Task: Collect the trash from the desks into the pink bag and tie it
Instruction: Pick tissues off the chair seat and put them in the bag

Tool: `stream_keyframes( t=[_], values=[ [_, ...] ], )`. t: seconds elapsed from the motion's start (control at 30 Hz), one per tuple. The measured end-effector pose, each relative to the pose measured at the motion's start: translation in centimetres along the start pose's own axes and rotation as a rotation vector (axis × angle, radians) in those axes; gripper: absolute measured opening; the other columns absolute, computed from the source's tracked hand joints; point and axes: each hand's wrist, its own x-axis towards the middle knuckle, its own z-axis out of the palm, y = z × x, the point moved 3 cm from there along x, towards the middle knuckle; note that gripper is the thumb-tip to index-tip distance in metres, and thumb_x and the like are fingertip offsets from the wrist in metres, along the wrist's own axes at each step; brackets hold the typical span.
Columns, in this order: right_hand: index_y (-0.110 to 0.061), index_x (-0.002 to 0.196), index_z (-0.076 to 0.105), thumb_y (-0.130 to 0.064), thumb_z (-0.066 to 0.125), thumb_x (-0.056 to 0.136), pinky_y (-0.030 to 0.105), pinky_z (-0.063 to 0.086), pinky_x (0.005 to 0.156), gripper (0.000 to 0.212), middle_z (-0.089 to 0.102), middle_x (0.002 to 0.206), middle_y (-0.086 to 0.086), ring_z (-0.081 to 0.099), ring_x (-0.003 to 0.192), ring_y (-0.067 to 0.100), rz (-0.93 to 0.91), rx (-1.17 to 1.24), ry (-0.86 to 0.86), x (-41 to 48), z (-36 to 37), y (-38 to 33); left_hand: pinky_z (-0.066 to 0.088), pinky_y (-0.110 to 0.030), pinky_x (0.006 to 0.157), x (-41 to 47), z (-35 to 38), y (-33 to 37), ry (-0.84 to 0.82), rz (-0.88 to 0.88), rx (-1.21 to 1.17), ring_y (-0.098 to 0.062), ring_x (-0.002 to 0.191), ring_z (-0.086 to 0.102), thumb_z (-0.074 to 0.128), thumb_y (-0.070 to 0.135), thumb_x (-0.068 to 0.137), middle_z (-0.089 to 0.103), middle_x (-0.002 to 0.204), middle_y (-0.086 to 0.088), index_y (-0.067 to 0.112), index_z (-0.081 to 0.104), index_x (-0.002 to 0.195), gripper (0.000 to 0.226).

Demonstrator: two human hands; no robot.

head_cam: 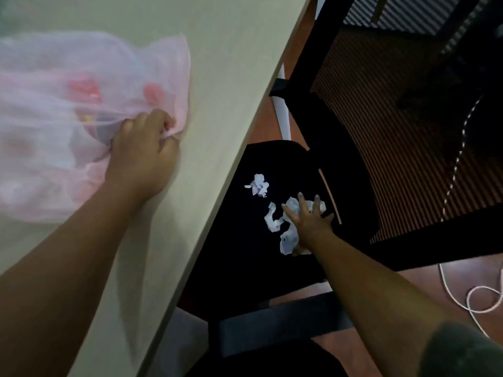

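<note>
Left hand [144,148]: bunches and grips the pink bag [54,104] near the worktop [231,77]'s right edge.
Right hand [310,221]: fingers spread over the large paper wad [287,239] on the chair seat [239,254].
Risk: a loose one-handed grab may leave the small paper wad [258,185] behind.

cam: head, single wide-angle view | faces: forward, steeply down | range: near | covers: bench [231,77] under left hand [144,148], chair seat [239,240] under right hand [307,221] | horizon: tilted

Pink bag [68,126] on desk; crumpled paper [285,227] on chair
</note>
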Motion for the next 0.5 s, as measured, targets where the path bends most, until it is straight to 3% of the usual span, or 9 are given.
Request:
stream_keyframes(
  t=[0.1,0.2,0.33,0.4,0.43,0.47,0.5],
  values=[
    [-0.048,0.144,-0.024,-0.063,0.081,0.059,0.071,0.031,0.098,0.136,-0.037,0.153,0.005,-0.020,0.140,0.050,-0.010,0.035,-0.045,2.2,1.2,0.1,0.041,-0.049,0.086,0.1,0.2,-0.5,0.027,0.006,-0.014,-0.042,0.099,0.052,0.043,0.024,0.083,0.060,0.105,-0.020,0.013,0.055,0.107,0.029],
    [-0.047,0.148,-0.010,-0.065,0.077,0.060,0.062,0.038,0.097,0.124,-0.018,0.158,0.006,-0.004,0.141,0.047,-0.050,-0.010,-0.048,3.2,1.6,0.1,0.040,-0.049,0.086,0.0,0.3,-0.5,0.041,0.013,-0.037,-0.041,0.099,0.051,0.044,0.021,0.084,0.060,0.105,-0.020,0.011,0.055,0.106,0.027],
    [-0.026,0.143,0.033,-0.037,0.069,0.083,0.044,0.042,0.093,0.071,0.023,0.147,0.017,0.031,0.129,0.040,-0.077,0.052,0.081,3.4,1.8,-0.4,0.039,-0.047,0.085,0.1,0.3,-0.5,0.037,0.009,-0.072,-0.039,0.099,0.051,0.046,0.015,0.086,0.059,0.104,-0.019,0.010,0.055,0.104,0.020],
    [-0.010,0.119,0.059,-0.028,0.081,0.070,0.039,0.051,0.073,0.056,0.052,0.121,0.021,0.055,0.099,0.039,-0.061,-0.021,0.190,2.6,2.2,-1.4,0.039,-0.047,0.084,0.2,0.0,-0.5,0.053,0.012,-0.086,-0.038,0.097,0.051,0.046,0.015,0.085,0.060,0.102,-0.018,0.010,0.055,0.102,0.020],
    [-0.005,0.092,0.069,-0.023,0.091,0.050,0.034,0.051,0.054,0.051,0.061,0.094,0.019,0.060,0.073,0.035,-0.053,-0.057,0.167,2.9,3.2,-1.7,0.040,-0.046,0.083,0.1,0.0,-0.5,0.058,0.008,-0.093,-0.038,0.096,0.051,0.046,0.015,0.085,0.060,0.101,-0.018,0.010,0.055,0.101,0.019],
    [-0.005,0.070,0.068,-0.019,0.094,0.032,0.027,0.043,0.040,0.047,0.061,0.071,0.015,0.056,0.052,0.029,-0.073,-0.050,0.161,3.3,4.1,-1.9,0.040,-0.046,0.083,0.0,0.0,-0.5,0.062,0.007,-0.103,-0.038,0.095,0.051,0.048,0.014,0.085,0.060,0.100,-0.017,0.010,0.055,0.100,0.018],
    [-0.009,0.058,0.066,-0.021,0.093,0.025,0.020,0.032,0.034,0.044,0.058,0.059,0.009,0.051,0.042,0.023,-0.131,-0.028,0.264,3.9,4.3,-1.7,0.041,-0.046,0.082,0.1,0.1,-0.4,0.066,0.017,-0.114,-0.037,0.094,0.051,0.048,0.014,0.085,0.061,0.099,-0.017,0.010,0.055,0.099,0.017]
  ],
)
